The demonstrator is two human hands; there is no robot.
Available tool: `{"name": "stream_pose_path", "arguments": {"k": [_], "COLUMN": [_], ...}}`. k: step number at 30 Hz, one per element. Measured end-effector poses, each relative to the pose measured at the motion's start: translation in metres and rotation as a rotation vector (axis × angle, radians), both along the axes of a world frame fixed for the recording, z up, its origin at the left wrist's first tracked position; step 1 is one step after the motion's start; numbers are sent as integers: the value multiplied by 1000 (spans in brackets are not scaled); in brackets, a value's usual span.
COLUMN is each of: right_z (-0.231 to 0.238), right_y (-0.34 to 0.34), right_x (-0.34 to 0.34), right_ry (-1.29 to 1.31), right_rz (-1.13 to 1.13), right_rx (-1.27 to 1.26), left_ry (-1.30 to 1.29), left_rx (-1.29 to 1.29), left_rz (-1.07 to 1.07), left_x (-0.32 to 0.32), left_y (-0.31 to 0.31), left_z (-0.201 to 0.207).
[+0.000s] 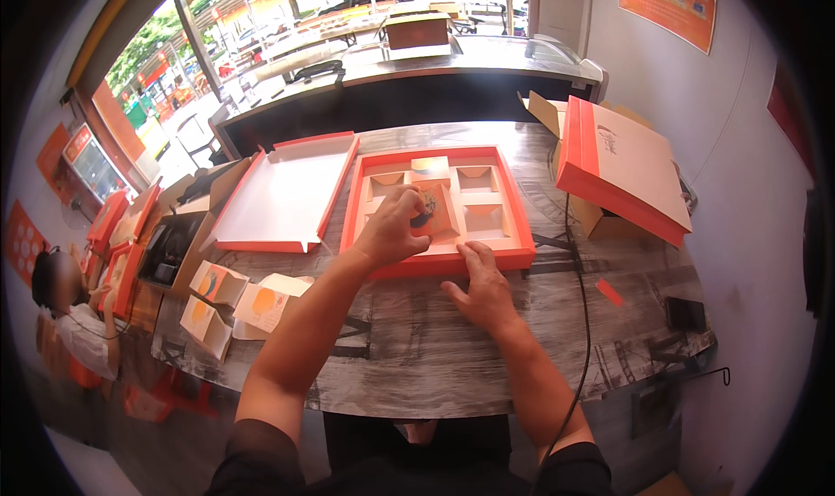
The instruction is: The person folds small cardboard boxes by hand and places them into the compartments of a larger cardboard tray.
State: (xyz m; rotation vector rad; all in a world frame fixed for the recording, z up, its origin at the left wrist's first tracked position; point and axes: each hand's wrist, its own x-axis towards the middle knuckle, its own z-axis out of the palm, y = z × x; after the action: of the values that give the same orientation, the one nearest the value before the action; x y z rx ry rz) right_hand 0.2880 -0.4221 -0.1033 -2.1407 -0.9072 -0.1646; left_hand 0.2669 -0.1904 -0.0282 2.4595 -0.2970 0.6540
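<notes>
A shallow red gift box (pixel 520 235) lies on the table in front of me, with pale card compartments inside. In its middle is a square printed card piece (pixel 445 211) in orange-brown with a picture. Over the left side of this piece, my left hand (pixel 396 228) has its fingers curled and closed; what lies between the fingertips is hidden. My right hand (pixel 484 289) rests at the near rim of the box, fingertips on the red edge and thumb spread apart. Another small printed piece (pixel 429 167) sits in the far middle compartment.
A red-edged lid (pixel 283 191), white inside, lies left of the box. Several folded printed card pieces (pixel 261 304) stand near-left. On the right, a closed red box (pixel 622 170) rests on a carton. A black cable (pixel 584 322) crosses the table; a dark phone-like object (pixel 685 314) lies near the right edge. Another person (pixel 83 322) works at far left.
</notes>
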Motion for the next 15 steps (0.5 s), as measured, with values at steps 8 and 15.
{"name": "stream_pose_path", "arguments": {"k": [8,15], "right_z": [1,1], "right_y": [-1,-1], "right_x": [-2,-2], "right_ry": [20,34], "right_rz": [-6,-3], "right_rx": [41,46], "left_ry": [282,368], "left_rx": [233,357], "left_rz": [-17,-42], "left_x": [25,26], "left_y": [5,-7], "left_z": [-8,10]}}
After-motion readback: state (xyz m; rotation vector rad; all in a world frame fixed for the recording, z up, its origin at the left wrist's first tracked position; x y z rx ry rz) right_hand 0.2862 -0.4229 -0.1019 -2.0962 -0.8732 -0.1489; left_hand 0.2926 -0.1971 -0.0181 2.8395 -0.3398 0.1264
